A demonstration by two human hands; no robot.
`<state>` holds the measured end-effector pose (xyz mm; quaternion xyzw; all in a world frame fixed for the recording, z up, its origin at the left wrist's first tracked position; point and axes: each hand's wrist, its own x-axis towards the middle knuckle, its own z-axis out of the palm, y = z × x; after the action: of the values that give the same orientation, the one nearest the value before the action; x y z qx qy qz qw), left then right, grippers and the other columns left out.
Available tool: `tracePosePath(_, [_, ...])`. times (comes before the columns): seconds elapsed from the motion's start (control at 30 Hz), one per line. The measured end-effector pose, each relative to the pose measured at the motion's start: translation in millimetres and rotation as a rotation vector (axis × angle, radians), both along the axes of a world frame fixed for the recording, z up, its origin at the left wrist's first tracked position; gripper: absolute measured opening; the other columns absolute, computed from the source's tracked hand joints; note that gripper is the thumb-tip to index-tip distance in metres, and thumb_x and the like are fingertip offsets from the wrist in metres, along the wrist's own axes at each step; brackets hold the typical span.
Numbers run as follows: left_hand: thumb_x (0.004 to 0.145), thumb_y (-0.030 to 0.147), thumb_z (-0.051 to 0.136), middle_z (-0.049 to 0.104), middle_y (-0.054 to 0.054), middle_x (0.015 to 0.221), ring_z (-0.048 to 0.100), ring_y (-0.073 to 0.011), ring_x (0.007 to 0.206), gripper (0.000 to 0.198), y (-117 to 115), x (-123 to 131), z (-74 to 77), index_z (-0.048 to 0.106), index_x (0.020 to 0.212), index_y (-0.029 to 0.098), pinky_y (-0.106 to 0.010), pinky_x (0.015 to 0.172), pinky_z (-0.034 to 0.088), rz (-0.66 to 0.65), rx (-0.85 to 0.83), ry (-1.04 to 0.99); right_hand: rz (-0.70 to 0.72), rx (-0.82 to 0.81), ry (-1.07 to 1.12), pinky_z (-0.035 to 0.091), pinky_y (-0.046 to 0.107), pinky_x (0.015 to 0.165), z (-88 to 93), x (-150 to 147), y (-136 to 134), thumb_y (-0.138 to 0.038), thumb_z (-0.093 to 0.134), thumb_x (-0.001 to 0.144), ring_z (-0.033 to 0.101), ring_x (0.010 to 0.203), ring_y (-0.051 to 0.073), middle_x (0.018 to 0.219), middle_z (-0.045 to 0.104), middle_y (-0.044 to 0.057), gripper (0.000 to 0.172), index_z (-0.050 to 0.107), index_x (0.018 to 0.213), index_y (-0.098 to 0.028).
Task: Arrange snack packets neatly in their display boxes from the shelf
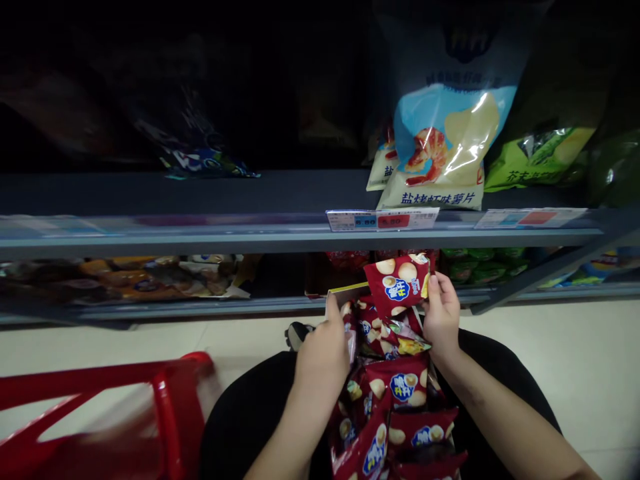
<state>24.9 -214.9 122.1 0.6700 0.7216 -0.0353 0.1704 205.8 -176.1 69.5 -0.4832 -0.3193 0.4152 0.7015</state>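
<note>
An open cardboard box (350,289) full of red snack packets (395,380) rests between my knees. My left hand (324,347) is closed on the box's left side, near its far corner, with the thumb side hidden. My right hand (443,312) pinches one red snack packet (399,283) by its right edge. That packet is tilted over the far end of the box, in front of the low shelf. Several more packets lie in rows below it, printed with round cream-coloured snacks and a blue logo.
A shelf edge (280,233) with price tags (383,219) runs across above my hands. Large chip bags (445,140) stand on it. On the bottom shelf lie brown packets (135,277) and green packets (483,267). A red plastic basket or cart (170,420) is at lower left.
</note>
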Motion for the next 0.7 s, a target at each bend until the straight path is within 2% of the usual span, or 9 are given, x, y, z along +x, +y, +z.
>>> tracePosePath(0.07, [0.094,0.022,0.043,0.072,-0.016,0.089,0.071,-0.0312,0.080,0.050,-10.2,-11.5,13.0,0.038,0.142,0.010,-0.040,0.070,0.053,-0.068,0.026,-0.064,-0.019,0.002,-0.025,0.052,0.032,0.077,-0.5,-0.6,-0.5,-0.050,0.060,0.087,0.065,0.085,0.017,0.099,0.068,0.005,0.034,0.058,0.105,-0.021])
tracePosePath(0.13, [0.094,0.022,0.042,0.072,-0.012,0.098,0.071,-0.0288,0.085,0.040,-21.2,-18.8,23.6,0.049,0.133,0.019,-0.040,0.074,0.054,-0.239,0.024,-0.191,-0.031,0.011,-0.037,0.053,0.032,0.079,-1.3,-1.3,-0.9,-0.048,0.059,0.088,0.065,0.088,0.018,0.102,0.068,0.005,0.033,0.058,0.108,-0.021])
tracePosePath(0.2, [0.093,0.020,0.042,0.071,-0.009,0.110,0.070,-0.0260,0.094,0.038,-30.4,-20.6,29.8,0.054,0.129,0.024,-0.039,0.080,0.055,-0.407,0.004,-0.319,-0.028,0.027,-0.036,0.053,0.030,0.077,-1.6,-1.6,-1.0,-0.046,0.060,0.089,0.065,0.089,0.017,0.104,0.068,0.005,0.031,0.058,0.110,-0.022])
tracePosePath(0.27, [0.093,0.020,0.045,0.068,-0.007,0.121,0.067,-0.0249,0.105,0.040,-35.7,-17.7,31.4,0.054,0.131,0.027,-0.041,0.089,0.054,-0.504,-0.012,-0.394,-0.010,0.058,-0.034,0.054,0.028,0.074,-0.5,-1.6,-0.6,-0.043,0.060,0.089,0.065,0.091,0.016,0.106,0.068,0.005,0.029,0.058,0.110,-0.023])
tracePosePath(0.4, [0.085,0.032,0.063,0.057,-0.010,0.138,0.057,-0.0284,0.124,0.058,-33.2,-6.1,21.4,0.048,0.140,0.025,-0.044,0.102,0.048,-0.580,-0.062,-0.420,0.064,0.138,-0.072,0.054,0.028,0.078,5.8,-2.1,0.0,-0.036,0.064,0.087,0.066,0.091,0.016,0.103,0.068,0.004,0.029,0.056,0.112,-0.024])
tracePosePath(0.53, [0.079,0.040,0.069,0.047,-0.017,0.145,0.051,-0.0337,0.129,0.073,-27.4,0.7,7.4,0.044,0.144,0.016,-0.047,0.105,0.045,-0.572,-0.147,-0.393,0.144,0.151,-0.202,0.057,0.029,0.071,10.7,-3.1,-5.3,-0.026,0.080,0.070,0.068,0.076,0.016,0.084,0.070,0.000,0.043,0.059,0.107,-0.025])
tracePosePath(0.63, [0.079,0.045,0.070,0.053,-0.015,0.141,0.053,-0.0328,0.127,0.072,-28.7,-8.2,11.7,0.047,0.142,0.018,-0.046,0.105,0.046,-0.552,-0.088,-0.430,0.172,0.253,-0.466,0.058,0.034,0.072,12.3,1.1,-10.5,-0.019,0.080,0.069,0.070,0.075,0.019,0.081,0.073,0.002,0.026,0.069,0.092,-0.024])
tracePosePath(0.7, [0.083,0.046,0.066,0.065,-0.009,0.128,0.063,-0.0273,0.115,0.052,-30.8,-20.9,22.3,0.059,0.130,0.025,-0.039,0.096,0.053,-0.543,0.012,-0.484,0.236,0.375,-0.618,0.057,0.037,0.077,14.3,5.6,-10.8,-0.016,0.073,0.075,0.071,0.081,0.021,0.085,0.075,0.003,0.015,0.074,0.087,-0.025])
